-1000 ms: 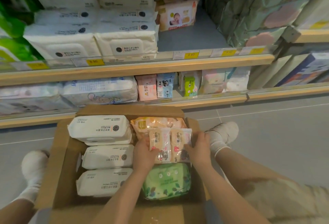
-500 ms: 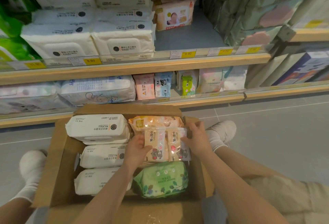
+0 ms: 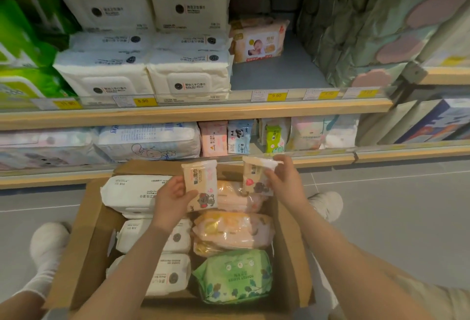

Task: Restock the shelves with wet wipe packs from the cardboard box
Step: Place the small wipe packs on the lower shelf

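An open cardboard box [image 3: 84, 240] sits on the floor between my feet. It holds white wet wipe packs [image 3: 132, 192] on the left, orange-pink packs [image 3: 234, 230] in the middle right and a green pack [image 3: 234, 276] at the near right. My left hand [image 3: 173, 200] grips a small pink wet wipe pack [image 3: 203, 182] above the box. My right hand [image 3: 284, 179] grips a second small pink pack [image 3: 254, 177], lifted toward the lower shelf [image 3: 318, 159]. Both packs are clear of the box contents.
The lower shelf carries small pink [image 3: 213, 139], blue [image 3: 239, 136] and green [image 3: 273, 139] packs right behind the box. The upper shelf [image 3: 203, 113] has stacked white packs [image 3: 188, 75], one baby-print pack [image 3: 259, 42] and bare space beside it. My white shoes [image 3: 328, 205] flank the box.
Both hands lifted the two small pink packs up out of the box and apart, the right one rising toward the lower shelf. My view moved closer to the shelves.
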{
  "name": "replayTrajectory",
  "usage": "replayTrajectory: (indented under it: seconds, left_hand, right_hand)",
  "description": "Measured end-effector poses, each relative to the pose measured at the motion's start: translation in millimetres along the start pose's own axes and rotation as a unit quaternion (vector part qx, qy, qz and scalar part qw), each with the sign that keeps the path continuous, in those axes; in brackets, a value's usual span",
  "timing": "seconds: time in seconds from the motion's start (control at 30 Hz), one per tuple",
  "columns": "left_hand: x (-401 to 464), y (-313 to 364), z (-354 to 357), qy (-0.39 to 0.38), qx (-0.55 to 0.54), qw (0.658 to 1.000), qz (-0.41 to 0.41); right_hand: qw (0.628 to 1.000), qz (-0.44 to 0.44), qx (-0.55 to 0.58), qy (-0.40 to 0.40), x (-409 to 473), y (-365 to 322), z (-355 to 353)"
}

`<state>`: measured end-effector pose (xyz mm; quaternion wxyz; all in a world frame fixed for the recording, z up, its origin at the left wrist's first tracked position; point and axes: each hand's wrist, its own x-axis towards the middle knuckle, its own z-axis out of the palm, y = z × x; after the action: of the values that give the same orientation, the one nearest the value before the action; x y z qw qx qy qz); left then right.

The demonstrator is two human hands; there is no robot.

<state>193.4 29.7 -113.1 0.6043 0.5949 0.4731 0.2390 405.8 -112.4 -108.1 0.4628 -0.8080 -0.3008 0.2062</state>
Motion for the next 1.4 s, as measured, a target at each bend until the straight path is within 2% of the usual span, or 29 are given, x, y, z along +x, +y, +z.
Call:
replayTrajectory:
  seconds: [0.1,0.37,0.67,0.77,0.9,0.97,1.03,1.1,1.23,1.3,1.33,1.37,1.4]
  left_hand:
    - [18.6,19.6,-8.6,0.016,-0.008,1.000,0.023]
    - [68.7,24.2,-7.7,0.011,-0.030,0.999,0.022]
    - [99.4,10.1,5.0,-0.017,0.007,1.000,0.004]
    - [101.7,11.7,9.9,-0.023,0.026,0.999,0.008]
    - [96.9,22.1,28.7,-0.052,0.036,0.998,0.029]
    - [93.7,27.7,44.9,-0.069,0.030,0.997,0.028]
    - [88.7,32.1,63.5,-0.095,0.029,0.995,0.030]
    - [81.6,36.5,83.8,-0.119,0.035,0.991,0.044]
    - [69.9,41.2,122.3,-0.137,0.090,0.982,0.095]
    - [70.6,44.0,130.2,-0.145,0.150,0.968,0.141]
    - [73.9,46.9,129.3,-0.132,0.212,0.948,0.196]
    - [78.9,51.9,126.8,-0.097,0.292,0.911,0.275]
    - [85.9,57.8,122.5,-0.046,0.362,0.857,0.364]
  right_hand:
    - [1.000,-0.013,-0.019,0.002,33.2,-10.6,5.1]
    - [0.996,-0.013,-0.093,-0.011,115.6,-0.3,55.5]
    - [0.989,0.085,-0.121,0.017,161.7,34.0,95.8]
    - [0.990,0.114,-0.087,0.013,163.7,31.9,94.9]
    - [0.997,0.058,-0.017,0.044,143.1,27.4,74.2]
    - [0.999,0.044,0.018,0.013,125.7,20.9,56.0]
    - [0.991,0.063,0.091,-0.074,105.8,12.1,37.0]
    - [0.982,0.060,0.112,-0.139,89.4,6.5,20.2]
    - [0.985,0.039,0.083,-0.146,77.8,14.6,-4.6]
    - [0.989,0.039,0.069,-0.125,78.6,23.5,-16.8]
    - [0.991,0.038,0.060,-0.109,81.0,29.6,-22.7]
    - [0.994,0.038,0.052,-0.089,84.9,36.0,-27.9]
    - [0.997,0.035,0.032,-0.066,89.9,43.0,-33.2]
